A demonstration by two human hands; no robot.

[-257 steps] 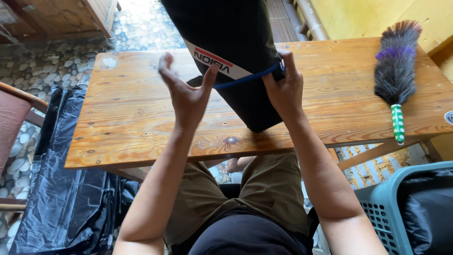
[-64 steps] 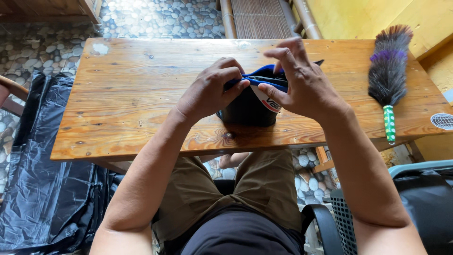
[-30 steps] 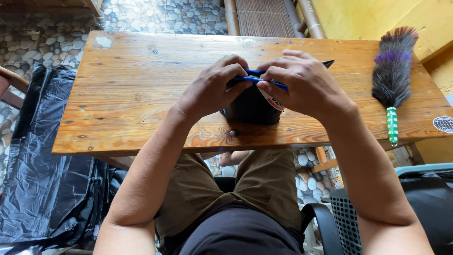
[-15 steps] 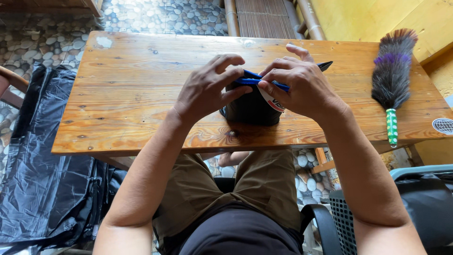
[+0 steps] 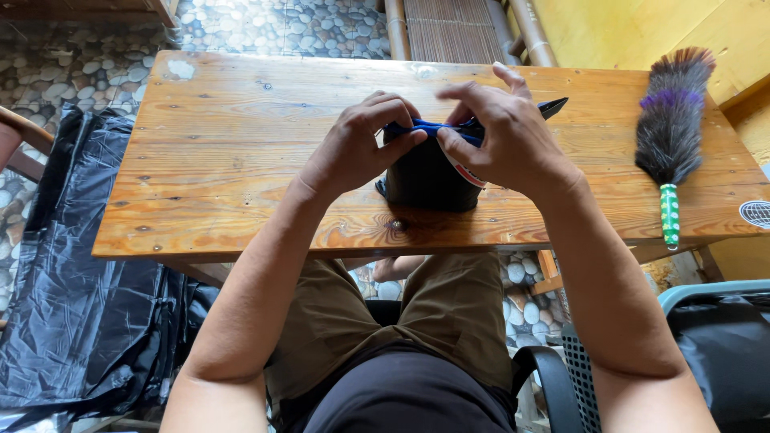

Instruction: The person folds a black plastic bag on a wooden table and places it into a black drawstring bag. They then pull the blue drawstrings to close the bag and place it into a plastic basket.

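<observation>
One label shows on the rolled black fabric bundle (image 5: 425, 176) standing near the front edge of the wooden plank counter (image 5: 241, 160): a white strip label with a red border (image 5: 468, 175) on the bundle's right side, partly hidden under the right hand (image 5: 513, 144). A second item, a round white sticker with a dark globe-like grid (image 5: 755, 213), lies flat at the counter's far right edge, well apart from the bundle. No screens or signs seen.

Rolled black bag (image 5: 425, 176) w/ blue strap (image 5: 425, 127), upright on table.
</observation>
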